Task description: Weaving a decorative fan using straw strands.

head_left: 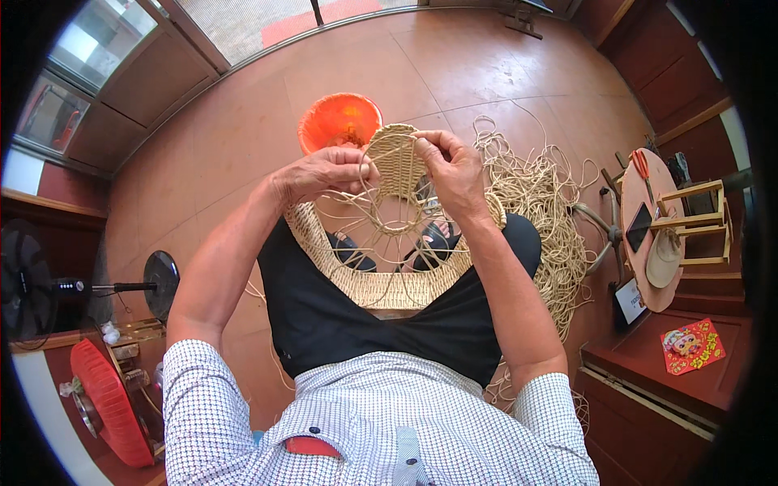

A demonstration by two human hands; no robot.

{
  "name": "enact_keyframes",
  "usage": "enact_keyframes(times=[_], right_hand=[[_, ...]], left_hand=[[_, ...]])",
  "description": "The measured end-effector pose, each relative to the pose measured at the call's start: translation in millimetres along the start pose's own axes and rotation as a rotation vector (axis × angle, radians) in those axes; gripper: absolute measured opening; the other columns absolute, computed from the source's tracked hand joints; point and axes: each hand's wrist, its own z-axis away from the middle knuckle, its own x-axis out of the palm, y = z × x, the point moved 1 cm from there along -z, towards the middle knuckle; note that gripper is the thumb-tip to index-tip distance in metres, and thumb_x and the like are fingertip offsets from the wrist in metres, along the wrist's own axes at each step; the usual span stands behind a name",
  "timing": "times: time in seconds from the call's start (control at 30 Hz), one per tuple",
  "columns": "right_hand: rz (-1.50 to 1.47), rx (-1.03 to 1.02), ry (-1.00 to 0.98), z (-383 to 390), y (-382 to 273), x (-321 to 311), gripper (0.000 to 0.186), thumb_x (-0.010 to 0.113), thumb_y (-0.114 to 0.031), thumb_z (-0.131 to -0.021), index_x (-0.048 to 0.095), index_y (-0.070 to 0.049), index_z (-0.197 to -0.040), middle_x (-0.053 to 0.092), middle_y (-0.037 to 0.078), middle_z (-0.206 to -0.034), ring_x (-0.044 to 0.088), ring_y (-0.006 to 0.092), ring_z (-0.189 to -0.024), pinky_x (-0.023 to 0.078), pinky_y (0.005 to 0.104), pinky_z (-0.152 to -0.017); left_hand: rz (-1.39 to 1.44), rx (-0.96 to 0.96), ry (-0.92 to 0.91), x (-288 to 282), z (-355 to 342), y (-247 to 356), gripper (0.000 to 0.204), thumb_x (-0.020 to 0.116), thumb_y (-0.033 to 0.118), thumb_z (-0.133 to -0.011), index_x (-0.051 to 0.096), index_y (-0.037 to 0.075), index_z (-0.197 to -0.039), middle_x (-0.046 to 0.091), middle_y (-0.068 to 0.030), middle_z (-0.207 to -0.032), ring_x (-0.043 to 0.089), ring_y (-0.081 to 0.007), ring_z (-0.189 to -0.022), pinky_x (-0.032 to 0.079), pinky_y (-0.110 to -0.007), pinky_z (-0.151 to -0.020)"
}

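A pale straw-coloured woven piece rests across my lap, with a curved band along its near side and a rounded panel at the far end. Loose strands cross its open middle around a small ring of cord. Above the left of the panel, my left hand is closed, thumb and fingers pinching a thin cord. My right hand pinches cord too, just right of the panel's upper part. A strand runs between both hands. Exactly where each strand ends is hidden by my fingers.
A big tangled heap of cord lies on the floor to the right. An orange bucket stands beyond my left hand. On the right is a round-topped stand with orange-handled scissors; a black fan is at left.
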Motion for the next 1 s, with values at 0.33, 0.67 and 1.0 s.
enact_keyframes(times=[0.33,0.67,1.0], right_hand=[[0.009,-0.021,0.011,-1,0,8,0.021,0.073,-0.017,-0.102,0.079,0.001,-0.113,0.075,0.005,-0.09,0.068,0.0106,-0.08,0.055,0.0281,-0.073],[-0.191,0.221,-0.027,143,8,26,0.032,0.065,-0.01,-0.106,0.068,0.0,-0.136,0.069,0.005,-0.105,0.06,0.0115,-0.077,0.052,0.0266,-0.071],[-1.293,0.68,-0.216,126,41,54,0.049,0.049,-0.014,-0.114,0.037,-0.016,-0.162,0.062,0.002,-0.102,0.054,0.0083,-0.074,0.043,0.0225,-0.064]], left_hand=[[0.145,-0.078,-0.09,-10,-10,-7,0.024,0.063,0.034,-0.111,0.068,0.011,-0.112,0.042,0.0115,-0.069,0.034,-0.0007,-0.056,0.026,-0.021,-0.049],[-0.007,-0.5,-0.396,4,-32,-15,0.028,0.065,0.035,-0.11,0.073,0.01,-0.101,0.037,0.0124,-0.065,0.029,-0.0026,-0.055,0.023,-0.023,-0.051],[-0.179,-0.639,-0.574,0,-37,-30,0.028,0.063,0.029,-0.111,0.063,0.013,-0.088,0.043,0.0084,-0.069,0.037,-0.0041,-0.06,0.031,-0.022,-0.054]])
